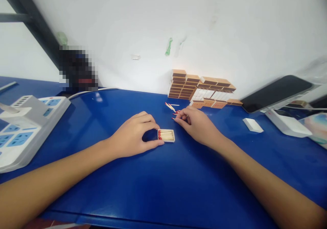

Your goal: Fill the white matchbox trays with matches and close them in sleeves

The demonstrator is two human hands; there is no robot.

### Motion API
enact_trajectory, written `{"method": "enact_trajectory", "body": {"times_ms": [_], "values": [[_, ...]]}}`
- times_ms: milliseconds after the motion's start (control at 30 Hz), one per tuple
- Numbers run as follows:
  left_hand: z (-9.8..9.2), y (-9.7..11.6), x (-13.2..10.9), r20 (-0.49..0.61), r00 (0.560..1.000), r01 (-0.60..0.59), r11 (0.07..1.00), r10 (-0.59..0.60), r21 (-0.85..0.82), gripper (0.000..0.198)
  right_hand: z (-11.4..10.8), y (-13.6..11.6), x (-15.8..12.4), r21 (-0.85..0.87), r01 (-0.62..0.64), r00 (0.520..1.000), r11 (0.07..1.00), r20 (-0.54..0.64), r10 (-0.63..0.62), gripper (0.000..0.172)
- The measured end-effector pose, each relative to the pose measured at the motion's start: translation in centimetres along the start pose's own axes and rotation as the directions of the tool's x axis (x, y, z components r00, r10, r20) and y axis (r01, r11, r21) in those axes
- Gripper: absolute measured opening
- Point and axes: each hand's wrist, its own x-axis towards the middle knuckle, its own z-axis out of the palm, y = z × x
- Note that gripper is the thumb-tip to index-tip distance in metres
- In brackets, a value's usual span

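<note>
A small white matchbox tray [166,135] full of red-tipped matches lies on the blue table. My left hand [138,133] grips its left end between thumb and fingers. Farther back and to the right, my right hand [195,123] is closed in a pinch at a match [173,118] by its fingertips. Several loose matches [170,107] lie just beyond those fingertips, some partly hidden by the hand. Behind them, against the wall, stand stacked matchboxes [182,86] with brown sides.
At the left is a white power strip [33,127] with a cable. A phone [277,91] leans at the right, near a small white block [252,125] and a white device [287,123]. The wall [133,25] borders the table's back edge.
</note>
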Motion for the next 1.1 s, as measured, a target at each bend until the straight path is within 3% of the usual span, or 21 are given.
{"method": "enact_trajectory", "body": {"times_ms": [167, 433, 767, 900, 1033, 1100], "values": [[0.0, 0.1, 0.0, -0.029, 1.000, -0.005, 1.000, 0.005, 0.017, 0.031, -0.7, -0.7, -0.8, 0.027, 0.038, 0.999, 0.999, 0.008, -0.038, 0.018], [-0.1, 0.4, 0.0, -0.143, 0.989, -0.040, 0.998, 0.045, 0.038, 0.031, -1.5, -5.0, -3.4, 0.210, 0.163, 0.976, 0.964, 0.106, -0.188, 0.010], [-0.1, 0.2, 0.0, -0.120, 0.992, -0.039, 0.999, 0.043, 0.033, 0.029, -1.2, -4.5, -3.5, 0.204, 0.170, 0.958, 0.964, 0.196, -0.210, 0.014], [-0.1, 0.1, -0.1, -0.052, 0.998, -0.023, 0.999, 0.024, 0.034, 0.030, -1.5, -4.5, -3.4, 0.180, 0.221, 0.960, 0.958, 0.134, -0.247, 0.011], [-0.3, 0.3, 0.0, -0.170, 0.984, -0.049, 0.999, 0.052, 0.025, 0.030, -2.2, -3.2, -2.5, 0.042, 0.257, 0.965, 0.966, -0.063, -0.254, 0.014], [-0.3, 0.3, 0.0, -0.168, 0.984, -0.048, 0.998, 0.052, 0.030, 0.031, -3.0, -1.9, -1.7, -0.064, 0.218, 0.960, 0.974, -0.164, -0.226, 0.015]]}}
